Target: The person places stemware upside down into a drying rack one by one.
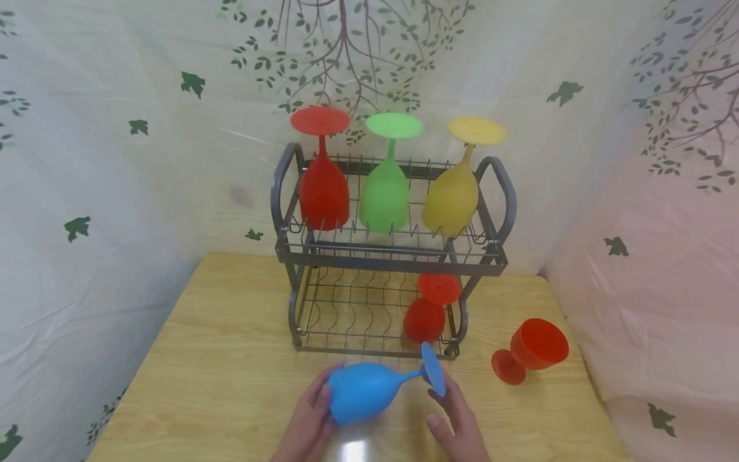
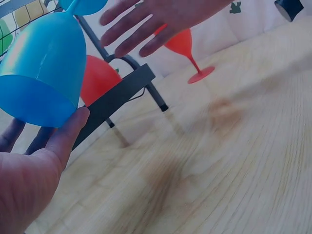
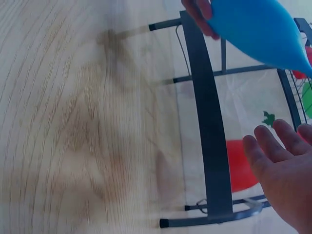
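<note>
A blue plastic wine glass [image 1: 365, 391] lies tilted on its side in the air, its foot [image 1: 433, 369] to the right. My left hand [image 1: 312, 414] grips its bowl near the rim, with the thumb on the near side in the left wrist view [image 2: 41, 173]. Beside the foot is my right hand [image 1: 456, 423], its fingers extended and slightly spread. In the right wrist view those fingers [image 3: 280, 151] hold nothing; whether a fingertip touches the foot cannot be told. Behind the glass stands a two-tier dark metal rack [image 1: 392, 263].
Upside down on the upper tier are a red [image 1: 324, 192], a green [image 1: 384, 196] and a yellow wine glass [image 1: 453, 199]. Another red glass [image 1: 424, 321] sits inverted at the lower tier's right. A red goblet [image 1: 539, 344] stands on the wooden table [image 1: 196, 372] at right.
</note>
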The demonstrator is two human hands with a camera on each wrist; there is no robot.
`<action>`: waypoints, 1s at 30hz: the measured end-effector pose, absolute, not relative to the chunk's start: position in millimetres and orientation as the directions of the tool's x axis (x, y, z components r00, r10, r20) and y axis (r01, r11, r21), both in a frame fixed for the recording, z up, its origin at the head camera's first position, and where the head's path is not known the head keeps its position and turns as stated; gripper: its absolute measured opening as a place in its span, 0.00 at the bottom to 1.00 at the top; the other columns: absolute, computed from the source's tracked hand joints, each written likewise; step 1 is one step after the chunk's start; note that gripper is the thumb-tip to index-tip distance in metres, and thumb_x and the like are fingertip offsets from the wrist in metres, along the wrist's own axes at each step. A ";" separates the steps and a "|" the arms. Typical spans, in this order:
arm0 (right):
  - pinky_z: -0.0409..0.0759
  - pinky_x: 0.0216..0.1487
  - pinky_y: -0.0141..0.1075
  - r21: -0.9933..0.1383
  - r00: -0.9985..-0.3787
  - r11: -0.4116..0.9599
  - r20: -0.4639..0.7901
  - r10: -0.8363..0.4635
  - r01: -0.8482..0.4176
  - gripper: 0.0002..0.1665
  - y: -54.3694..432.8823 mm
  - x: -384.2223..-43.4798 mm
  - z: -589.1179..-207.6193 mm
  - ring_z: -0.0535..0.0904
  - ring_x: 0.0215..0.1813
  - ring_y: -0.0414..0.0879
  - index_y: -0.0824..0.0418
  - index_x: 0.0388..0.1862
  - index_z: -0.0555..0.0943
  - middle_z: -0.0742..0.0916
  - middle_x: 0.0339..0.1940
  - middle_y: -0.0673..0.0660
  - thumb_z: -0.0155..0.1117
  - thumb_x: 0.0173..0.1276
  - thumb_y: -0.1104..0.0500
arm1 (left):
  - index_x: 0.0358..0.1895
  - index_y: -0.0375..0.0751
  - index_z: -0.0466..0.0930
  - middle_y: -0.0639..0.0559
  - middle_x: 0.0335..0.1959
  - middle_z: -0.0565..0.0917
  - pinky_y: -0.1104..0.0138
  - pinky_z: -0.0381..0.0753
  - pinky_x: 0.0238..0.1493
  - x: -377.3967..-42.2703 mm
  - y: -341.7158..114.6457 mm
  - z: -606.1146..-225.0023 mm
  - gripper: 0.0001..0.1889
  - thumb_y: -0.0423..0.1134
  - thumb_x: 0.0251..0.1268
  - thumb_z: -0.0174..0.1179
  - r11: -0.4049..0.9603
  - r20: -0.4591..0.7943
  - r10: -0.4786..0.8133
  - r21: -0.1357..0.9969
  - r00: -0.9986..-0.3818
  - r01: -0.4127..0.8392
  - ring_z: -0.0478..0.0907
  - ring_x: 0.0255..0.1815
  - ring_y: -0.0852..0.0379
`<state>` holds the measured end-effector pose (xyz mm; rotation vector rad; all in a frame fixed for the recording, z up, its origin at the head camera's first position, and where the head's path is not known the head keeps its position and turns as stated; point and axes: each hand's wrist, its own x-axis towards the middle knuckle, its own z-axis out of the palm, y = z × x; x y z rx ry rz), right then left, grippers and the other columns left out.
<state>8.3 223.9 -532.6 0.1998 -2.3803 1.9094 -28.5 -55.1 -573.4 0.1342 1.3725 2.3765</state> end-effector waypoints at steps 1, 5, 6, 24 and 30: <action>0.77 0.66 0.34 -0.966 -0.986 0.199 0.152 -0.070 -0.163 0.35 222.0 7.0 -532.7 0.74 0.70 0.35 0.60 0.80 0.64 0.78 0.74 0.52 0.55 0.75 0.71 | 0.72 0.63 0.74 0.47 0.69 0.69 0.52 0.75 0.66 -27.9 -53.5 -573.3 0.20 0.53 0.85 0.43 -0.451 -0.108 0.376 0.846 -0.920 -0.284 0.72 0.66 0.46; 0.75 0.69 0.34 -0.969 -0.977 0.163 0.166 -0.133 -0.187 0.40 215.9 2.7 -534.3 0.71 0.74 0.35 0.54 0.83 0.59 0.75 0.76 0.59 0.56 0.75 0.70 | 0.77 0.56 0.69 0.47 0.71 0.68 0.54 0.75 0.67 -26.2 -48.4 -572.4 0.24 0.54 0.85 0.41 -0.461 -0.153 0.359 0.828 -0.921 -0.318 0.72 0.67 0.46; 0.75 0.69 0.34 -0.967 -0.973 0.155 0.178 -0.148 -0.201 0.42 214.8 1.6 -535.3 0.70 0.74 0.35 0.52 0.84 0.58 0.74 0.76 0.60 0.56 0.75 0.71 | 0.78 0.51 0.66 0.46 0.71 0.68 0.54 0.75 0.68 -25.9 -47.2 -572.2 0.26 0.54 0.85 0.41 -0.466 -0.162 0.354 0.823 -0.921 -0.324 0.71 0.67 0.46; 0.75 0.67 0.32 -0.983 -0.997 0.177 0.046 -0.060 -0.056 0.42 176.0 -2.5 -532.8 0.77 0.71 0.51 0.57 0.76 0.69 0.78 0.73 0.57 0.75 0.66 0.63 | 0.79 0.41 0.63 0.41 0.72 0.69 0.53 0.75 0.69 -22.3 -34.0 -575.3 0.29 0.53 0.86 0.41 -0.519 -0.186 0.326 0.784 -0.927 -0.340 0.73 0.67 0.45; 0.77 0.64 0.29 -0.984 -1.000 0.176 -0.016 -0.016 0.013 0.43 168.4 -5.2 -526.8 0.76 0.70 0.64 0.66 0.75 0.68 0.77 0.71 0.64 0.78 0.64 0.61 | 0.81 0.39 0.57 0.33 0.76 0.60 0.50 0.73 0.71 -23.1 -33.0 -574.5 0.31 0.53 0.86 0.39 -0.514 -0.211 0.332 0.777 -0.920 -0.364 0.72 0.69 0.43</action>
